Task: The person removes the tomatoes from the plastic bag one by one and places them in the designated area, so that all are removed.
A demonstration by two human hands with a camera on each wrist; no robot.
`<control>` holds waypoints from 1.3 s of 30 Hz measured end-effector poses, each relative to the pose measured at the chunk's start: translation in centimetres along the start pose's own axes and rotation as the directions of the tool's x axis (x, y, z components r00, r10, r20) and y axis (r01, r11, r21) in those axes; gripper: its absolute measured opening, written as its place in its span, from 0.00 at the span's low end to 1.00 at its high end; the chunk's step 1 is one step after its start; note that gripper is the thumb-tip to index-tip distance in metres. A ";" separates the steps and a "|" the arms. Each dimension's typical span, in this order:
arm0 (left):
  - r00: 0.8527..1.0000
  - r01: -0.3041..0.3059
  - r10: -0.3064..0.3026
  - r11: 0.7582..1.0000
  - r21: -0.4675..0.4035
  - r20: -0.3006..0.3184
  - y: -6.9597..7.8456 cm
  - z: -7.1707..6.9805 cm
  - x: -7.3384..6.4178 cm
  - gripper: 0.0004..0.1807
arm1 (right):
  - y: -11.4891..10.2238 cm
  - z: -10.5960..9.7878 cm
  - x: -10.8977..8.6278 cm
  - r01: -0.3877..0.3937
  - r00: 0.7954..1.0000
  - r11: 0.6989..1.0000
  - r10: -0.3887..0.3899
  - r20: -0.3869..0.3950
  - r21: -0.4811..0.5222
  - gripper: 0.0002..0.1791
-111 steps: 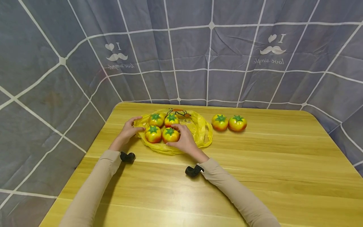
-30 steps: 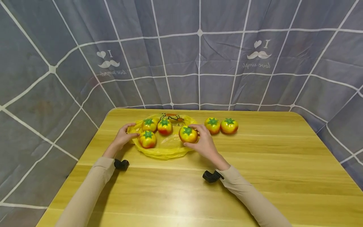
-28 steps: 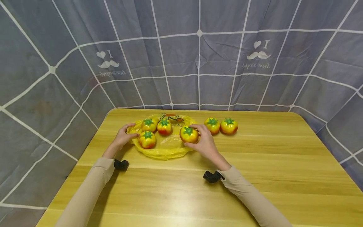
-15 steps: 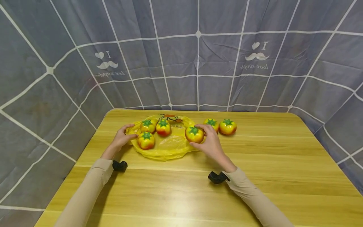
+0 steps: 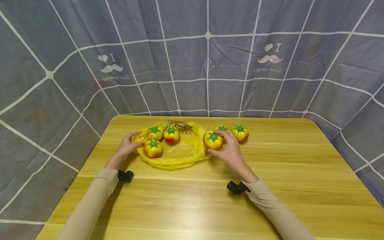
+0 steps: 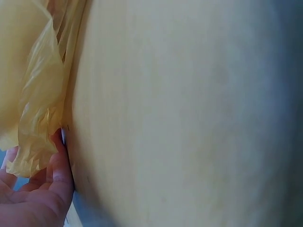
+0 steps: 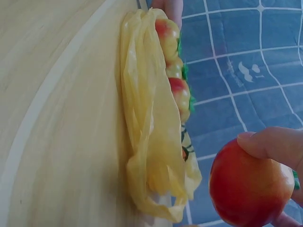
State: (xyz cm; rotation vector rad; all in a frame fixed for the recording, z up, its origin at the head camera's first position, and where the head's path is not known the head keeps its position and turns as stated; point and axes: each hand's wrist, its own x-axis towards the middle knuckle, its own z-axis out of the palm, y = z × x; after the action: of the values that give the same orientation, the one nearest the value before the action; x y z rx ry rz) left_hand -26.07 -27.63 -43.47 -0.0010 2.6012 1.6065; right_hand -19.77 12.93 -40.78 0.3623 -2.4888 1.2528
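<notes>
My right hand (image 5: 230, 150) grips a yellow-red tomato (image 5: 213, 140) with green leaves on top, at the right edge of the yellow plastic bag (image 5: 183, 151). In the right wrist view, this tomato (image 7: 251, 184) is held up off the table, with the thumb against its side. My left hand (image 5: 126, 146) holds the left edge of the bag; in the left wrist view its fingers lie around the crumpled plastic (image 6: 40, 113). Inside the bag sit three tomatoes: one at the back left (image 5: 155, 133), one at the front left (image 5: 153, 149) and one beside them (image 5: 172, 135).
To the bag's right stand two more tomatoes: one (image 5: 221, 128) partly hidden behind the held tomato and right hand, and another (image 5: 240, 133) farther right. All rest on a wooden table (image 5: 192, 200). A grey checked curtain (image 5: 192, 60) hangs behind it.
The right hand has lifted the front right tomato out from among the others in the bag and carried it rightward to the bag's right edge. The left hand has stayed at the bag's left edge.
</notes>
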 end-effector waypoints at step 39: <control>1.000 -0.002 0.002 1.000 0.006 0.008 0.3 0.1 -0.4 0.36 | 5.7 -7.1 -2.5 -0.053 0.990 0.995 0.040 -0.135 -0.089 0.37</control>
State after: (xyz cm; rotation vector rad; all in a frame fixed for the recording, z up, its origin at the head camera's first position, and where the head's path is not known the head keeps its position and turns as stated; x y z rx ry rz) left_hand -25.71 -27.41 -43.28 0.0084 2.6011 1.5959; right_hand -18.37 22.20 -41.94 0.1921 -2.4431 1.1357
